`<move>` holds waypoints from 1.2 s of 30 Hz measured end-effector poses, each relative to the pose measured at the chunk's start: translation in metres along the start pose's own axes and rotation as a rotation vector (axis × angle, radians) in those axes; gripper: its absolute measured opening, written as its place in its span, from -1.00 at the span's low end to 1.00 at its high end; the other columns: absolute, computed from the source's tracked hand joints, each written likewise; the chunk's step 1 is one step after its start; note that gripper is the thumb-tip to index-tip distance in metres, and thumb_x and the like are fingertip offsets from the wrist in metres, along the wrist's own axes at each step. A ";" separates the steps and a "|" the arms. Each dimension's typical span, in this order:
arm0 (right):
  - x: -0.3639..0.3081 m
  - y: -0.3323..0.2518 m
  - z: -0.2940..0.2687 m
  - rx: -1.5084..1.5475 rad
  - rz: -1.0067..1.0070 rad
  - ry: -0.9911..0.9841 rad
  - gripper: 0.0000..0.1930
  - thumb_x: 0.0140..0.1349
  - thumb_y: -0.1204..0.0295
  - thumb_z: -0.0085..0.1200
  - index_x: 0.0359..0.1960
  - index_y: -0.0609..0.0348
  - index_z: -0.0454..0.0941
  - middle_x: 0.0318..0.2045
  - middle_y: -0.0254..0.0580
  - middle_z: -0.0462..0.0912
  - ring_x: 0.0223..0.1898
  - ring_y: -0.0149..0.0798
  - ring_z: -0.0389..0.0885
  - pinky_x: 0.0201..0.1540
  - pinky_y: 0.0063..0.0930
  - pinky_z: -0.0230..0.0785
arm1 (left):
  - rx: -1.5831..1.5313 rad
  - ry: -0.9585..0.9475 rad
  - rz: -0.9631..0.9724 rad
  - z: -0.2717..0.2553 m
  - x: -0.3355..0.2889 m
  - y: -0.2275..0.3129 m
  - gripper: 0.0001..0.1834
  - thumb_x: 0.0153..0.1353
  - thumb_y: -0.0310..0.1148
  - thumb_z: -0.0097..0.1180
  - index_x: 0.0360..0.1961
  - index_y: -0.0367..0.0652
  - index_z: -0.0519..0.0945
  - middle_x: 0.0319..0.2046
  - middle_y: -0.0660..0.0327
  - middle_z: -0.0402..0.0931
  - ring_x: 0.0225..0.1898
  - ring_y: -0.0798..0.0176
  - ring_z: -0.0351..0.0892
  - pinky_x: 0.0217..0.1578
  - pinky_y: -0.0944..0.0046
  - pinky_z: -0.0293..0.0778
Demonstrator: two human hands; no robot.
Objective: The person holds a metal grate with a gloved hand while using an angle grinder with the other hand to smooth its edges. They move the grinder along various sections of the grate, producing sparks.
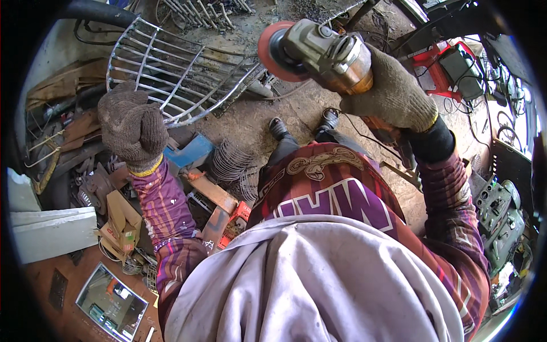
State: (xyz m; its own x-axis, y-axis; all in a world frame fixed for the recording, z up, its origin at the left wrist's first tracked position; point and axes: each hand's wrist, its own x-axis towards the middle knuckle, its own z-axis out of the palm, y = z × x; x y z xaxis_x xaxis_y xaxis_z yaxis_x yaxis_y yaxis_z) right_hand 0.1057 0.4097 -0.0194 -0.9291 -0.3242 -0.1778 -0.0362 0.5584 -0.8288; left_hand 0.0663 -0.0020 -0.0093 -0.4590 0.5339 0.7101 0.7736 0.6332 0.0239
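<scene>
My right hand (393,91), in a grey-brown knit glove, is wrapped round the body of an angle grinder (327,51). Its reddish disc (279,51) points left, over the right end of a metal grille (176,71); I cannot tell whether the disc touches it. The grille is a curved frame of bare, silvery bars, held out in front of me at the left. My left hand (134,122), gloved alike, is closed at the grille's near left edge. Its fingers curl in, and the glove hides the part of the bar they grip.
Metal rods (199,14) lie on a dirty work surface at the far side. Left of my legs are wire coils (231,165), a blue piece (191,151), boxes and scrap. At the right stand a red stool (436,68) with a machine on it and greenish metal housings (501,219).
</scene>
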 end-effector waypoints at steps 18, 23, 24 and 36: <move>0.002 0.025 -0.013 0.129 0.087 0.044 -0.29 -0.13 0.27 0.45 0.13 0.21 0.50 -0.09 -0.08 0.69 -0.07 -0.20 0.66 0.09 -0.32 0.47 | -0.037 -0.006 0.044 0.006 0.004 -0.004 -0.83 0.06 -0.30 0.25 -0.51 -0.18 0.64 -0.42 0.10 0.63 -0.31 -0.05 0.66 -0.16 -0.08 0.57; -0.021 0.029 -0.012 0.277 0.217 0.058 -0.28 -0.11 0.38 0.43 0.18 0.22 0.46 -0.02 -0.16 0.66 -0.01 -0.29 0.60 0.12 -0.34 0.43 | -0.195 0.350 -0.452 0.001 -0.026 -0.004 -0.81 0.20 -0.35 0.17 -0.34 -0.29 0.62 -0.36 0.03 0.65 -0.34 0.09 0.65 -0.21 0.08 0.61; -0.026 0.036 -0.012 0.301 0.247 0.066 -0.27 -0.12 0.39 0.43 0.19 0.22 0.45 -0.01 -0.17 0.65 0.00 -0.29 0.59 0.13 -0.34 0.42 | -0.080 0.363 -0.492 -0.002 -0.032 -0.005 -0.81 0.21 -0.37 0.17 -0.28 -0.31 0.61 -0.33 0.02 0.66 -0.35 0.12 0.65 -0.22 0.12 0.62; -0.045 0.043 -0.002 0.318 0.186 0.115 -0.11 -0.26 0.37 0.50 0.24 0.21 0.41 0.05 -0.10 0.64 0.07 -0.21 0.59 0.19 -0.29 0.40 | -0.562 0.339 -1.359 -0.041 -0.021 -0.003 -0.79 0.22 -0.31 0.12 -0.49 -0.21 0.58 -0.51 0.29 0.53 -0.53 0.33 0.52 -0.42 0.31 0.47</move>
State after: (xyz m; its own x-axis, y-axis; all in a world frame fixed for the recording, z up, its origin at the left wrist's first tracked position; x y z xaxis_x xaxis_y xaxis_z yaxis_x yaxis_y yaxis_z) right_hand 0.1453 0.4496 -0.0457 -0.9450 -0.1420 -0.2945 0.2357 0.3286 -0.9146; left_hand 0.0919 -0.0381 0.0042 -0.8836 -0.4656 0.0490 -0.0471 0.1926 0.9802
